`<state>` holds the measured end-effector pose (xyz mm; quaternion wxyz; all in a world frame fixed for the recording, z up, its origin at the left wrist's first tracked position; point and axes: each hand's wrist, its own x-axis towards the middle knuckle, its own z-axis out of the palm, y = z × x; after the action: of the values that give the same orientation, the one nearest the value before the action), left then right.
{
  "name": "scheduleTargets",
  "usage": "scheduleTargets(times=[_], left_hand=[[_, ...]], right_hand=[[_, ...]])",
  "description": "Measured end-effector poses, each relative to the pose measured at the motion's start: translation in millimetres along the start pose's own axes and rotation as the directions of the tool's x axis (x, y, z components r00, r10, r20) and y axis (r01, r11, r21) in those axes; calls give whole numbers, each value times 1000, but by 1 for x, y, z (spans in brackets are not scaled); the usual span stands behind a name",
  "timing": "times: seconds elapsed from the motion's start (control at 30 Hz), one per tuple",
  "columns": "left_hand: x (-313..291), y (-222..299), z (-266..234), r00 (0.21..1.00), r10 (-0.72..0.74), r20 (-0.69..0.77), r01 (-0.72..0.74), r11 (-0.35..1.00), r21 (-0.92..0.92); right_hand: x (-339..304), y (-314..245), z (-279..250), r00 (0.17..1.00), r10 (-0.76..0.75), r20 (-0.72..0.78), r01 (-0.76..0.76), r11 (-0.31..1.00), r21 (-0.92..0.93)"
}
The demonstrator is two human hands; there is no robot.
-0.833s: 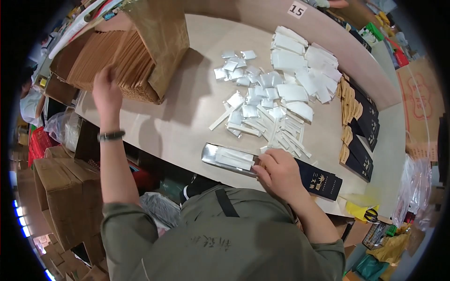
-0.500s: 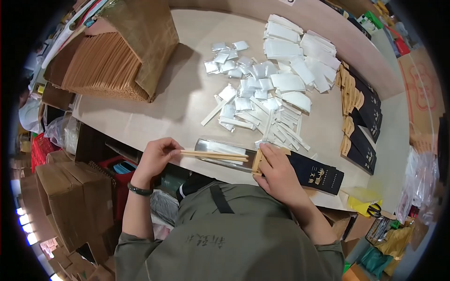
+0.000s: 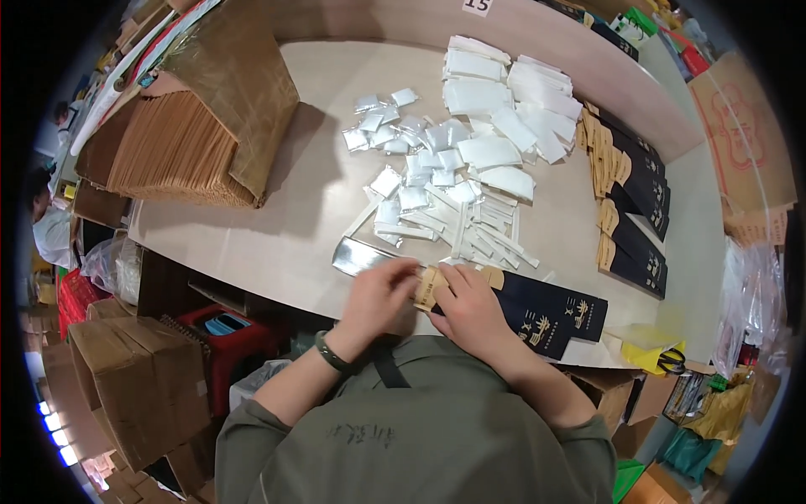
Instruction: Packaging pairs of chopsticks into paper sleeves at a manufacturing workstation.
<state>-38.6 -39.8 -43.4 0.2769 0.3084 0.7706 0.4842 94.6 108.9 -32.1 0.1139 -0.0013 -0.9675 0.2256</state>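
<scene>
My right hand (image 3: 472, 307) presses and grips a navy paper chopstick sleeve (image 3: 558, 315) near its tan end (image 3: 428, 288); more than one sleeve appears stacked there. At the mouth of that sleeve, my left hand (image 3: 382, 294) has its fingers pinched together. The pair of wooden chopsticks seen before is hidden now, so what the left fingers hold does not show. A shiny metal trough (image 3: 361, 254) lies on the table, partly covered by the left hand. Just beyond the hands are white paper-wrapped sticks (image 3: 495, 235) and small clear packets with white contents (image 3: 413, 198).
White folded napkins (image 3: 477, 94) are piled at the back. More navy and tan sleeves (image 3: 634, 239) lie at the right. A cardboard box of tightly packed brown sticks (image 3: 180, 151) stands at the left. Black-handled scissors (image 3: 672, 361) are by the right front edge.
My left hand has moved right, up to the sleeve's mouth, and the chopsticks it held have gone from sight. The right hand stays on the sleeve. The whole view has shifted slightly.
</scene>
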Motion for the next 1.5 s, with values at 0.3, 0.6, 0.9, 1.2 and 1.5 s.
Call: scheduleTargets(times=[0.3, 0.6, 0.9, 1.2, 1.5], left_hand=[[6, 21, -38, 902, 349, 254, -417, 552, 722], [-1, 38, -10, 882, 48, 469, -107, 989, 99], [-6, 21, -6, 964, -151, 218, 58, 922, 383], [-17, 7, -40, 947, 90, 309, -268, 755, 599], [66, 6, -60, 908, 412, 79, -375, 714, 592]], right_hand=[[6, 17, -44, 984, -153, 90, 137, 977, 164], [-47, 63, -119, 985, 138, 105, -147, 985, 86], [-29, 18, -46, 924, 381, 23, -380, 923, -55], [-7, 27, -23, 773, 624, 115, -632, 774, 51], [58, 23, -16, 888, 460, -1, -459, 888, 16]])
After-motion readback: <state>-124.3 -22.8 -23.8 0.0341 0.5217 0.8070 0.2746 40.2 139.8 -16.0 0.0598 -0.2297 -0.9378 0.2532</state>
